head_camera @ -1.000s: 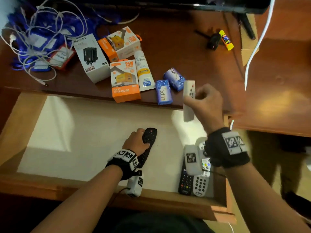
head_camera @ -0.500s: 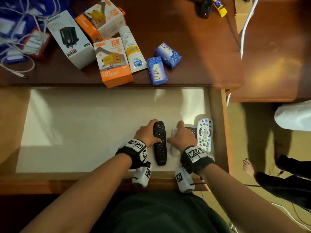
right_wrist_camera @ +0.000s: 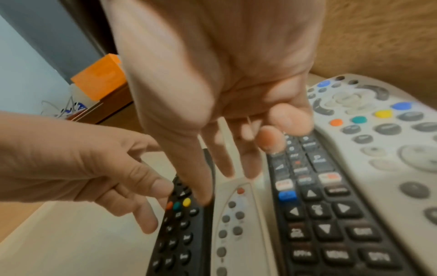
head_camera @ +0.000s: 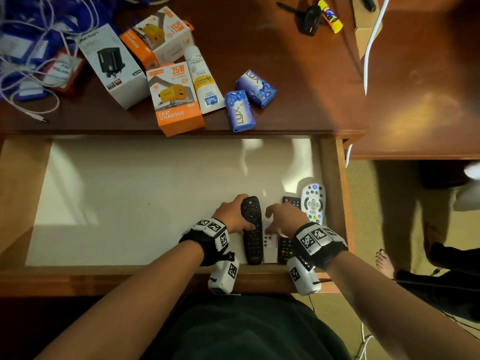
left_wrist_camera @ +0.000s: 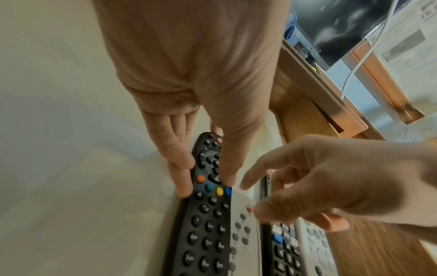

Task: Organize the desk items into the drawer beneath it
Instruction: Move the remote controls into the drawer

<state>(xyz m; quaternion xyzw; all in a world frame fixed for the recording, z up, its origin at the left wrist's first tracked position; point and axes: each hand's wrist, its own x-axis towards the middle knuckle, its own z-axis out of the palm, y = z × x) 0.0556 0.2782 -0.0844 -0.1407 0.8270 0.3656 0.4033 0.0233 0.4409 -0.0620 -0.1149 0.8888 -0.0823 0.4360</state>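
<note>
My right hand (head_camera: 284, 219) has just laid the slim white plastic remote (head_camera: 269, 242) in the drawer, fingers apparently loosening; my left hand (head_camera: 231, 216) grips the black remote (head_camera: 251, 229).

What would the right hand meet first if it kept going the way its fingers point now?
Most likely the slim white remote: the right hand points down at its top end, fingertips just over or on it. Contact is unclear through blur. The black remote lies right beside.
</note>
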